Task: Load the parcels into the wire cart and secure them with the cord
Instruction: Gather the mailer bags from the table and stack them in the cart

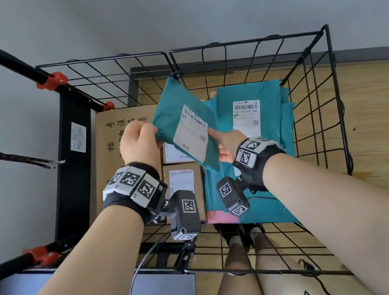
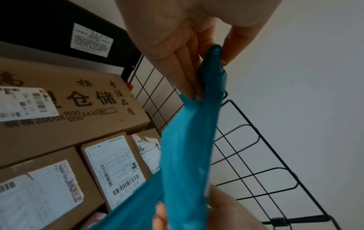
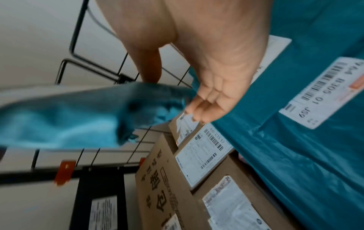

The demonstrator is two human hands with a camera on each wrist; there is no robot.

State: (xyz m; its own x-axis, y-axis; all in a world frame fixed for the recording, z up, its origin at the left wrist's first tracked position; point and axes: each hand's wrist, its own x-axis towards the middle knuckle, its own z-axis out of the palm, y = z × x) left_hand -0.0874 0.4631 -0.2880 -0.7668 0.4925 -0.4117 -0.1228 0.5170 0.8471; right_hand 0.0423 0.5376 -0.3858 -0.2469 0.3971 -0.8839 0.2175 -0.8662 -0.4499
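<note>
Above the wire cart (image 1: 306, 59), a teal mailer bag (image 1: 178, 114) hangs tilted between both hands, over the cardboard boxes (image 1: 121, 138) and other teal bags (image 1: 253, 93) already loaded. It looks light and limp: the plastic sags and folds along its length in the left wrist view, so it will likely slip and flop unless held by an edge or corner. The left hand (image 1: 137, 143) pinches one bunched corner, thumb against fingers (image 2: 187, 74). The right hand (image 1: 227, 139) meets the opposite lower edge; its thumb lies on the bag, but the fingers (image 3: 204, 107) look fairly straight in a blurred view, so a firm grip cannot be confirmed. A braided cord (image 1: 8, 156) hangs left of the cart, unused.
</note>
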